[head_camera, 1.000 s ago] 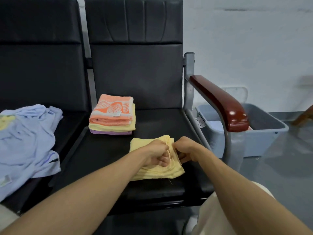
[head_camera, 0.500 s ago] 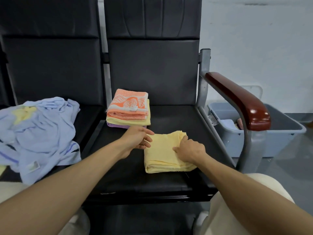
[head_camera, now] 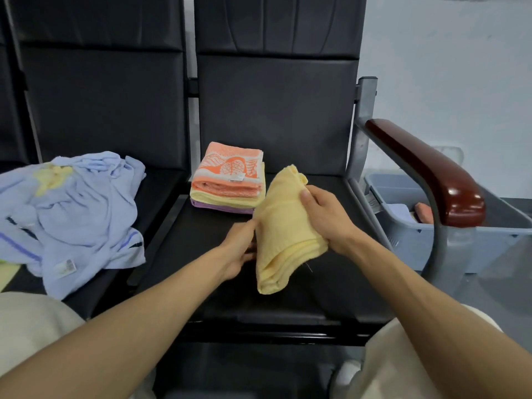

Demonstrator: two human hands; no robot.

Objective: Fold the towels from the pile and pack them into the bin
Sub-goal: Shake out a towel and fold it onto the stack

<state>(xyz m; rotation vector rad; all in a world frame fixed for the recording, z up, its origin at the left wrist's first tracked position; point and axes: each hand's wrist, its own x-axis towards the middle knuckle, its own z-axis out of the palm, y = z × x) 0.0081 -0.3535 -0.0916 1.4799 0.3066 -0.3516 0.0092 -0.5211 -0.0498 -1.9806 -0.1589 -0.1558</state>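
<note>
right hand point(head_camera: 325, 220) clenched the yellow towel point(head_camera: 285, 226), left hand point(head_camera: 239, 249) grip too blurry to tell
stack point(head_camera: 227, 182) sat just behind, armrest point(head_camera: 426, 174) stood between towel and bin point(head_camera: 489, 249)

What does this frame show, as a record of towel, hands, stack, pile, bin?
held item: folded yellow towel, lifted over the seat
right hand: grips the towel's right side, thumb on top
left hand: at the towel's left edge; grip blurred
stack: three folded towels on the seat, orange on top
pile: unfolded blue towels on the left seat
bin: grey, right of the armrest, cloth inside
</note>
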